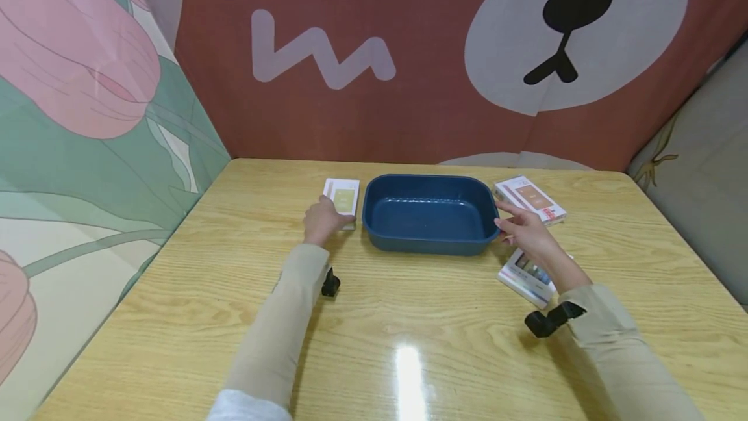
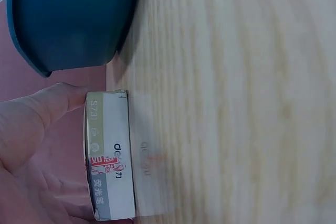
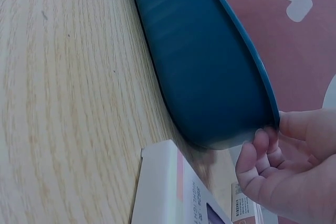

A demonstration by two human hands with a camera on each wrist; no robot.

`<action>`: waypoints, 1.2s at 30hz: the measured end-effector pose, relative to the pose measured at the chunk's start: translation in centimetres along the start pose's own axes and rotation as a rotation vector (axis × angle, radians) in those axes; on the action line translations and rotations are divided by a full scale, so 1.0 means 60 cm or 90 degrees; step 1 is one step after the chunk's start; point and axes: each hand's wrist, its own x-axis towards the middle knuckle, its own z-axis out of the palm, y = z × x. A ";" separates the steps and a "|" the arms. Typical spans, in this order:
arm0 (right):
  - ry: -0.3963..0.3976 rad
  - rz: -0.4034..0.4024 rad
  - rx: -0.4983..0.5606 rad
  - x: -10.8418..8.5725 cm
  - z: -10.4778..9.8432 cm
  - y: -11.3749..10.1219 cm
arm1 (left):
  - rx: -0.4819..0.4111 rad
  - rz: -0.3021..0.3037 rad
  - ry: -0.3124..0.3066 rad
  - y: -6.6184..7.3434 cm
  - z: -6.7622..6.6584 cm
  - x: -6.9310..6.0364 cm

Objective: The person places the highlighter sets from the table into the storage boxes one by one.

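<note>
Hands part-curled: left hand (image 1: 324,220) grips white box (image 1: 346,199), right hand (image 1: 527,232) pinches bin rim (image 1: 429,239).

A person's arms reach forward from the bottom of the head view in beige sleeves (image 1: 298,297). The left arm (image 1: 269,336) slants up and to the right, ending in the left grip (image 1: 323,221), its back facing up, thumb (image 2: 58,100) spread from the fingers, holding. The right arm (image 1: 634,356) comes from the lower right corner, slanting up and left; a bare wrist (image 1: 573,276) shows past the cuff. The right grip (image 1: 526,231) points left, fingers (image 3: 247,166) bent in a pinch. The two grips stand well apart.
</note>
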 end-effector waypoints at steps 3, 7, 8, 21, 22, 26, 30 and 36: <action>-0.002 -0.001 -0.002 0.000 0.000 -0.001 | 0.008 0.000 0.011 0.002 0.001 -0.002; -0.004 0.003 -0.005 0.000 0.000 -0.001 | 0.016 0.008 0.019 0.003 0.003 -0.003; -0.003 0.004 -0.006 0.000 0.000 -0.001 | 0.016 0.010 0.021 0.004 0.003 -0.004; -0.005 -0.014 -0.011 -0.003 0.003 -0.002 | 0.032 -0.004 0.044 0.015 0.011 -0.003; -0.005 -0.013 -0.013 -0.003 0.003 -0.003 | 0.047 0.001 0.048 0.017 0.012 -0.003; -0.003 -0.008 -0.019 -0.001 0.002 -0.001 | 0.094 0.024 0.072 0.021 0.012 -0.006; -0.001 -0.013 -0.017 -0.001 0.001 0.000 | 0.125 0.043 0.103 0.021 0.007 -0.008; 0.001 -0.011 -0.015 -0.002 0.001 -0.001 | 0.060 0.048 0.121 0.017 -0.011 -0.012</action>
